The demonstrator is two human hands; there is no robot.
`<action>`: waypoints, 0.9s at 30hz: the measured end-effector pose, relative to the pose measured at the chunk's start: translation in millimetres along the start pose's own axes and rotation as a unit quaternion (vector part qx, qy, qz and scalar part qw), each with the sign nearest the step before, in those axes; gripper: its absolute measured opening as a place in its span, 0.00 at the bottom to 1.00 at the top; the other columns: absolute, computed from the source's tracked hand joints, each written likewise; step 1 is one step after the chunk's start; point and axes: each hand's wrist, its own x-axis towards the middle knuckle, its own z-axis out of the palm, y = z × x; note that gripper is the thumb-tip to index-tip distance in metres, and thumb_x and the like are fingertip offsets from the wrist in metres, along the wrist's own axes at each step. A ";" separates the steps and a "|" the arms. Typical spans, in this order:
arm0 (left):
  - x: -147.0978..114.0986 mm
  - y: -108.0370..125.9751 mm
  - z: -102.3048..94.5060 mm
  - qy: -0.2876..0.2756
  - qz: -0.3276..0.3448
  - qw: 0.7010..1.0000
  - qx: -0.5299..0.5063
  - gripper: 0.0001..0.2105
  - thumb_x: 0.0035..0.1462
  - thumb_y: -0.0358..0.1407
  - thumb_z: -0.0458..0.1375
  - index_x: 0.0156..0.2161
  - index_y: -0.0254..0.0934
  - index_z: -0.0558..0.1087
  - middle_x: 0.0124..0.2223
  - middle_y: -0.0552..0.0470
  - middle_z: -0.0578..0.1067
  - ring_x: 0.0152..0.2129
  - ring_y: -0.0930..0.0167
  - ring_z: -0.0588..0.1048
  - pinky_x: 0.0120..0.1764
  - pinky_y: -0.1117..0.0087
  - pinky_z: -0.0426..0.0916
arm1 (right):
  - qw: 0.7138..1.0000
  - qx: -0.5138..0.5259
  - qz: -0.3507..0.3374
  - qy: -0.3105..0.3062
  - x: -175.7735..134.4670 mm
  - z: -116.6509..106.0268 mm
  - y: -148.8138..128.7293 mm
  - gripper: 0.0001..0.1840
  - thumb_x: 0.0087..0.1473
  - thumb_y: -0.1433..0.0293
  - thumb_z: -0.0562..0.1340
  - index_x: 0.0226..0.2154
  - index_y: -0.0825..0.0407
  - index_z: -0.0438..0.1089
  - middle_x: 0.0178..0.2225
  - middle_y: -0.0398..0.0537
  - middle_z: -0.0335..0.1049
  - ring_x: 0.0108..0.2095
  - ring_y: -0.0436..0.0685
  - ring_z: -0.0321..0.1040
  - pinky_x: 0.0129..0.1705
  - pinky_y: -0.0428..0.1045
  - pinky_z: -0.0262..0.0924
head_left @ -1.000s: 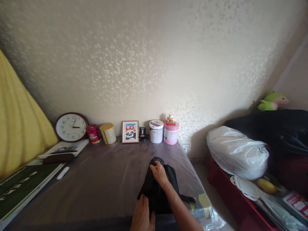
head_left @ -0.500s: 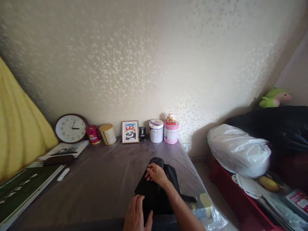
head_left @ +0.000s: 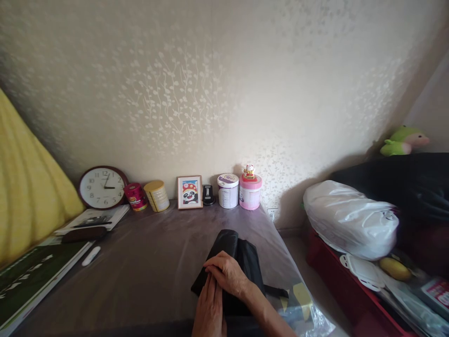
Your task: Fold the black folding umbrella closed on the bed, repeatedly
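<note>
A black folded piece of thin fabric (head_left: 224, 241) lies near the front right of the table, with a black strap (head_left: 276, 291) sticking out to its right. My left hand (head_left: 209, 304) rests flat on the fabric's near left part, fingers straight and close together. Over its fingertips lies my right hand (head_left: 228, 274), reaching in from the right with fingers extended and slightly bent against the fabric. The two hands touch. Part of the fabric is hidden under the hands and the right forearm.
Along the wall stand a clock (head_left: 104, 187), a red can (head_left: 135, 196), a yellow can (head_left: 157, 195), a picture frame (head_left: 190, 206) and two tubs, one purple-topped (head_left: 228, 194) and one pink (head_left: 250, 194). At right a white bag (head_left: 351, 220) sits on a red box (head_left: 336, 276).
My right hand has come nearer, down onto the fingertips of my left hand. My left hand has slid slightly forward and right, its fingers now straight and together.
</note>
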 end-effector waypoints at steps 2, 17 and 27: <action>0.0 0.3 3.4 0.004 -0.011 1.000 -0.005 0.43 0.33 0.21 0.51 0.60 0.26 0.47 0.65 0.37 0.44 0.61 0.57 0.45 0.60 0.57 0.51 | 1.000 -0.017 -0.021 0.009 -2.7 0.9 5.1 0.14 0.57 0.70 0.52 0.38 0.48 0.73 0.36 0.42 0.75 0.45 0.51 0.65 0.50 0.46 0.54; -4.1 1.5 3.7 0.040 -0.053 0.990 -0.121 0.41 0.39 0.20 0.46 0.62 0.30 0.42 0.64 0.40 0.48 0.61 0.64 0.49 0.59 0.63 0.51 | 0.978 -0.142 0.096 0.119 44.2 3.9 68.0 0.16 0.57 0.73 0.50 0.43 0.51 0.69 0.49 0.49 0.68 0.55 0.56 0.56 0.58 0.57 0.44; -5.3 4.9 -5.0 0.034 -0.056 0.981 -0.181 0.38 0.41 0.19 0.44 0.61 0.26 0.41 0.64 0.38 0.45 0.61 0.66 0.47 0.61 0.64 0.45 | 0.928 -0.243 0.212 0.186 -23.1 21.9 76.4 0.21 0.57 0.71 0.48 0.51 0.57 0.63 0.54 0.57 0.62 0.56 0.60 0.56 0.55 0.56 0.53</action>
